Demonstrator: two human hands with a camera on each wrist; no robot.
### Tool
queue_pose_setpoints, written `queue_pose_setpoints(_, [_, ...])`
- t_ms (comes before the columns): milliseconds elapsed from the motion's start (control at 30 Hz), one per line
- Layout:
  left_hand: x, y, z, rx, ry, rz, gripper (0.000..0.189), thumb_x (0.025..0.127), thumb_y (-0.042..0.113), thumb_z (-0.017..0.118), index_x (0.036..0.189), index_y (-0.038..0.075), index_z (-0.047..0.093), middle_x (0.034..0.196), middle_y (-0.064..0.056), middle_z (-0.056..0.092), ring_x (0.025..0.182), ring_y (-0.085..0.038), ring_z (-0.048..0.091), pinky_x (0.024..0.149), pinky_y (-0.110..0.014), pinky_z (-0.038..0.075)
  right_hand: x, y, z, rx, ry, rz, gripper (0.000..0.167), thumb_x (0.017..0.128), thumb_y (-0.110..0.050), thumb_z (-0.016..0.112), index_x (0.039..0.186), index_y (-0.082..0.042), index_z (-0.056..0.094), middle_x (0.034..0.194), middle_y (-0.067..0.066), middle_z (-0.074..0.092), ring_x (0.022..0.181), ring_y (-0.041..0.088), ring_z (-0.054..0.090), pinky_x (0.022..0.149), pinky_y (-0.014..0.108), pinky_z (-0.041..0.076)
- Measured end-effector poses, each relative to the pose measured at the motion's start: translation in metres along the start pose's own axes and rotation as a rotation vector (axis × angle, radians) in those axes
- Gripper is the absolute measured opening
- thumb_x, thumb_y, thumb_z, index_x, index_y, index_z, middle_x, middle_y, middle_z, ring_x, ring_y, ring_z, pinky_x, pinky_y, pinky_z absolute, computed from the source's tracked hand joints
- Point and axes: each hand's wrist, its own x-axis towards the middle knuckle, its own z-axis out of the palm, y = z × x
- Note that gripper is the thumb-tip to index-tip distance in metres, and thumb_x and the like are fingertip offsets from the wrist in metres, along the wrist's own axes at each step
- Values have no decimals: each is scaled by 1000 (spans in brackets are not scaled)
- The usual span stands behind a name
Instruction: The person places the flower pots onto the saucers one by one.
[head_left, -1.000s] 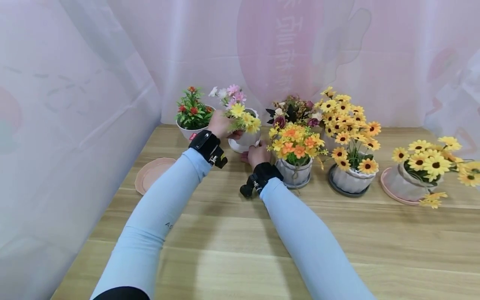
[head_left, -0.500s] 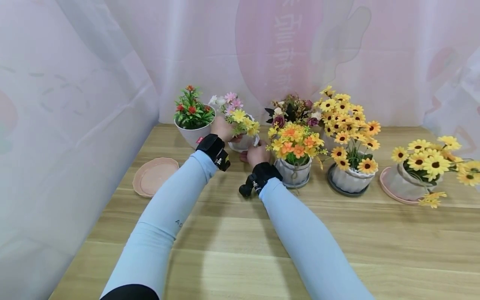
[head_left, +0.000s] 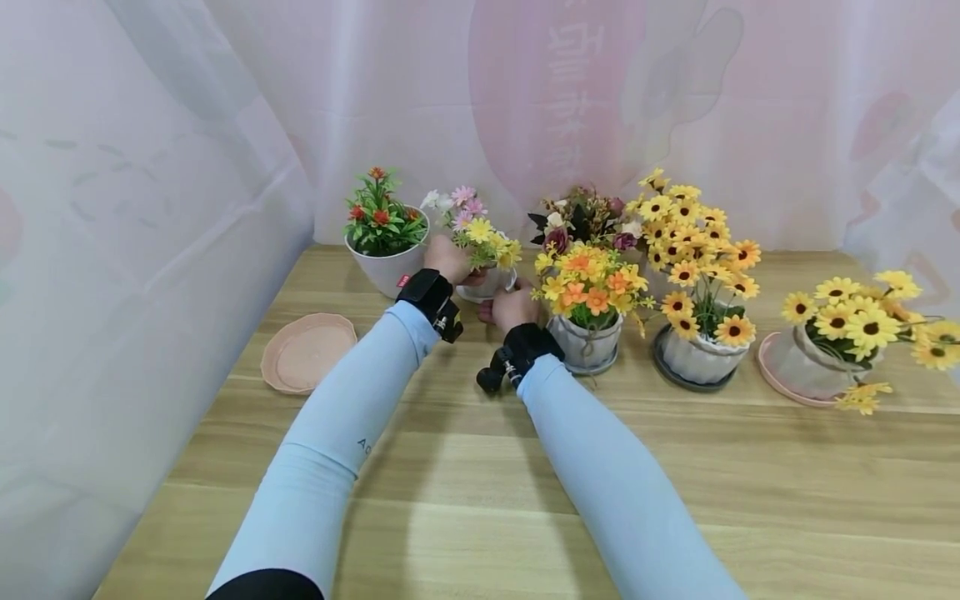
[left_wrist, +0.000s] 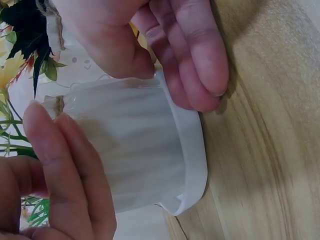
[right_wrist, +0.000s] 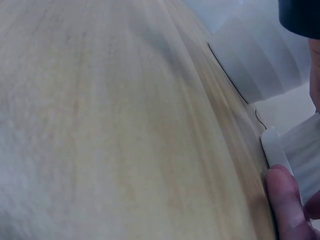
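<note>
A white ribbed flowerpot (head_left: 491, 280) with pink, white and yellow flowers (head_left: 480, 231) stands at the back, in a white saucer (left_wrist: 196, 160). My left hand (head_left: 447, 258) is at the pot's upper left side and holds it near the rim, its fingers (left_wrist: 75, 175) long against the near wall; the thumb's contact is hard to see. Low on the pot's right, my right hand (head_left: 517, 307) pinches the saucer's edge, with fingers (left_wrist: 202, 60) outside and the thumb inside. In the right wrist view, a fingertip (right_wrist: 281, 185) presses the saucer rim at the table.
A white pot with red flowers (head_left: 384, 265) stands close on the left. An orange-flowered pot (head_left: 590, 346) is right beside my right hand. Dark flowers (head_left: 581, 221) and yellow daisies (head_left: 705, 342) stand farther right, then a tilted daisy pot (head_left: 813, 367). A pink saucer (head_left: 307, 354) lies front left.
My left hand has moved slightly right and down. The pot between my hands stands more upright, with less of its opening showing. The right hand stays nearly still.
</note>
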Motion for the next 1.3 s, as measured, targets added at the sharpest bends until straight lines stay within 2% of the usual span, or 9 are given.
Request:
queue_pose_setpoints(100, [0, 0, -2, 106, 4, 9, 30, 104, 15, 52, 121, -10, 56, 106, -23, 67, 71, -26, 72, 63, -29, 61, -2, 0, 0, 11, -8, -3, 32, 104, -16, 50, 135, -9, 54, 75, 15, 70, 57, 18, 69, 58, 33, 61])
queue_pose_setpoints(233, [0, -4, -4, 142, -29, 20, 33, 104, 19, 50, 121, -9, 58, 104, -21, 67, 84, -28, 71, 66, -29, 61, -7, -1, -1, 19, -16, -11, 33, 104, -16, 50, 136, -8, 54, 74, 14, 70, 58, 18, 69, 59, 33, 61])
queue_pose_setpoints(333, [-10, -6, -8, 77, -95, 14, 35, 105, 18, 46, 126, -9, 54, 106, -21, 65, 88, -28, 70, 69, -30, 61, -10, -2, -3, 18, -23, 3, 35, 104, -16, 50, 138, -9, 53, 74, 14, 69, 58, 18, 69, 59, 32, 61])
queue_pose_setpoints(400, [-19, -6, -13, 95, -136, 10, 36, 104, 16, 45, 129, -10, 51, 110, -21, 62, 87, -29, 69, 71, -30, 61, -12, -2, -4, -5, -24, 22, 34, 104, -17, 51, 137, -9, 54, 74, 13, 70, 59, 18, 70, 59, 31, 61])
queue_pose_setpoints(533, [-43, -5, -31, 158, -220, 31, 46, 101, 9, 48, 142, -9, 41, 111, -23, 61, 68, -23, 69, 72, -35, 61, -25, -6, -8, -81, -24, 34, 35, 103, -27, 55, 131, -6, 58, 80, 15, 71, 68, 21, 72, 62, 29, 61])
queue_pose_setpoints(667, [-67, -12, -63, 316, -253, 128, 47, 99, 7, 49, 143, -8, 43, 107, -25, 64, 56, -16, 64, 67, -33, 61, -41, -7, -12, -113, -33, 60, 41, 103, -31, 53, 134, -4, 55, 91, 16, 72, 80, 24, 73, 65, 28, 61])
queue_pose_setpoints(867, [-93, -33, -129, 529, -178, 240, 33, 101, 14, 49, 124, -6, 63, 91, -20, 68, 59, -15, 65, 60, -28, 59, -71, -13, -17, -35, -156, 51, 50, 102, -12, 50, 149, 0, 38, 104, 26, 69, 89, 32, 72, 75, 35, 61])
queue_pose_setpoints(1100, [-104, -66, -210, 683, -13, 216, 38, 100, 18, 46, 123, -9, 61, 93, -23, 70, 64, -23, 67, 55, -29, 54, -108, -33, -24, -223, -346, -56, 43, 102, -11, 49, 144, 0, 47, 94, 21, 71, 76, 26, 72, 69, 34, 62])
queue_pose_setpoints(1300, [-108, -93, -247, 858, 94, 143, 43, 97, 21, 46, 122, -12, 57, 118, -33, 59, 101, -45, 58, 79, -54, 50, -130, -33, -27, -419, -480, -115, 42, 102, -10, 49, 142, 1, 49, 87, 20, 71, 69, 25, 71, 66, 36, 62])
